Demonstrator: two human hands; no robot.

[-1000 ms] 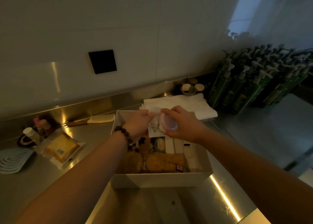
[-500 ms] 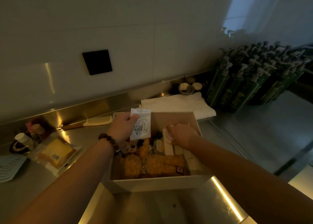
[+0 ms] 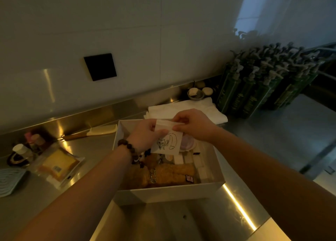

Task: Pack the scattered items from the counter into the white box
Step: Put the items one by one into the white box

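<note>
We are holding a small fox-print packet (image 3: pixel 167 141) over the white box (image 3: pixel 172 192), both hands on it. A second ago the right hand (image 3: pixel 193 125) was carrying a round pink-lidded jar; half a second ago that hand was down inside the box. Now the jar (image 3: pixel 187 143) is lying in the box near the far right, just under the packet, so that item is packed and the right hand is coming back up to help. Left hand (image 3: pixel 145 136) is pinching the packet's left edge between thumb and fingers; right hand is pinching its top edge, fingertips pressed together on the clear strip. We are judging this as sealing or straightening the packet before dropping it in.

The box is sitting on the steel counter (image 3: pixel 300 131), already holding snack packs (image 3: pixel 172 174) along the near wall and pale bars on the right.

A comb (image 3: pixel 94 132), a wrapped yellow block (image 3: pixel 58 163) and small bottles (image 3: pixel 34 142) are waiting on the counter at left, well apart from the box, so the task is not finished.

Hard to tell: the light is dim, the packet's contents are not readable, and small things in the box middle are hidden behind the packet and the left wrist. The gray mat (image 3: pixel 9 181) at far left is cut off by the frame.
</note>
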